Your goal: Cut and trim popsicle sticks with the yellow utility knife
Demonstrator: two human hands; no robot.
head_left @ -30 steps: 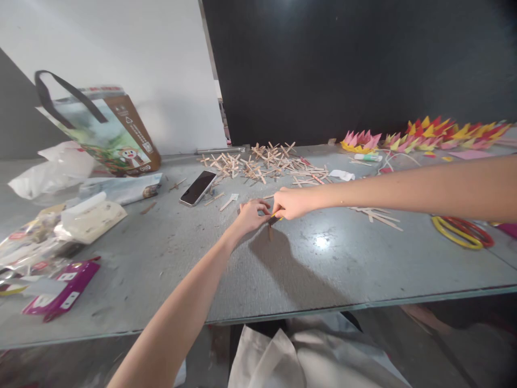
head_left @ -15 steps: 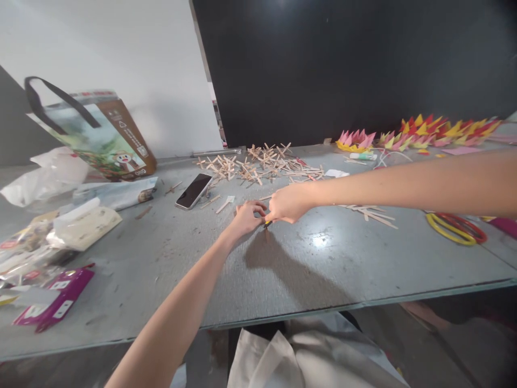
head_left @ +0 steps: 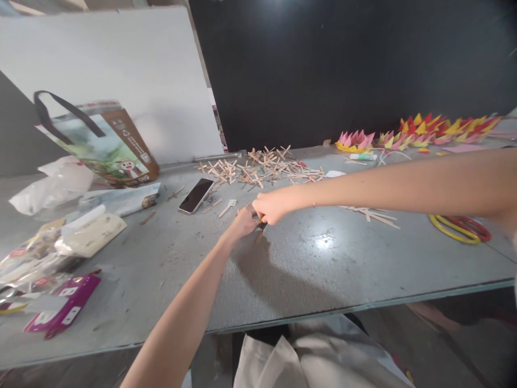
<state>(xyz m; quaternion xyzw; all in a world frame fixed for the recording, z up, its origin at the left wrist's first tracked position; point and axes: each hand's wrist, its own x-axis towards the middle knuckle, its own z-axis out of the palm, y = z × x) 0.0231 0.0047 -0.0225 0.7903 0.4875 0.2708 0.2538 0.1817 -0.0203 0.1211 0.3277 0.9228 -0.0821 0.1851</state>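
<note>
My right hand (head_left: 270,208) is closed around a small yellow-and-black utility knife (head_left: 262,222), mostly hidden by the fingers, its tip pointing down at the table. Under the tip a thin wooden stick (head_left: 259,236) shows at its near end. My left hand (head_left: 242,222) lies low on the grey table (head_left: 194,269), its fingers curled against the right hand and pressed on the stick; the fingertips are partly hidden. Behind both hands spreads a heap of wooden sticks (head_left: 238,171), several joined into crosses.
A phone (head_left: 196,195) lies left of the heap, beside loose sticks. Further left are a shopping bag (head_left: 109,145), plastic packages (head_left: 91,234) and a purple packet (head_left: 64,304). Folded paper crowns (head_left: 355,141), a glue stick (head_left: 362,157) and yellow-handled scissors (head_left: 452,229) are at the right.
My right hand has shifted slightly left and its wrist has turned, with the knife tilting. More of the knife and stick shows below the hands. The view has tipped up a little.
</note>
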